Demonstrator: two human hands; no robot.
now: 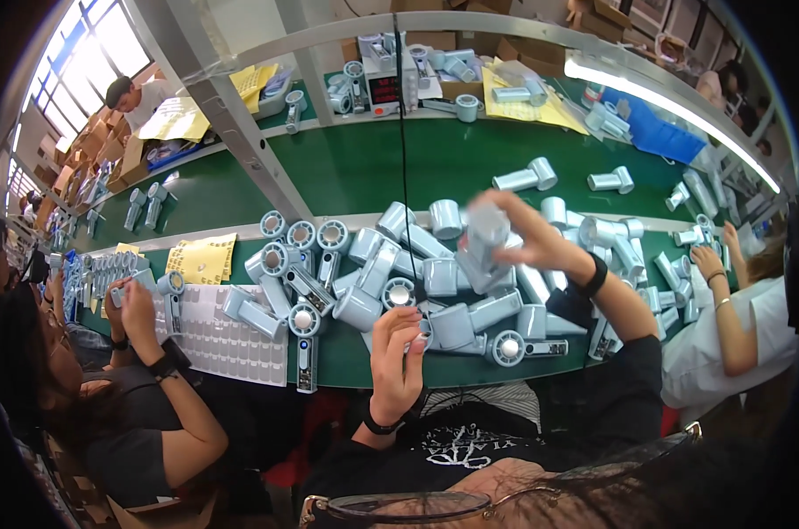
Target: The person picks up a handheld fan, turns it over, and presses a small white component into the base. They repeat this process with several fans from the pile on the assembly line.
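Raised over a heap of pale blue handheld fans, my right hand (536,236) grips a fan housing (486,234), smeared by motion. My left hand (394,363) is at the near side of the heap, fingers bent and drawn together. Something small and light shows at its fingertips, too hidden to name. Just beyond those fingers lies a fan with a round grille (399,294). A fan with its handle's inner parts exposed (304,326) rests to the left, and another such fan (509,348) lies on the right.
A white sheet of labels (241,348) and a yellow sheet (203,259) lie to the left. A metal post (245,145) and a hanging black cable (405,150) cross the green bench (347,159). Co-workers' hands (137,313) handle parts on both sides. A blue bin (660,128) stands far right.
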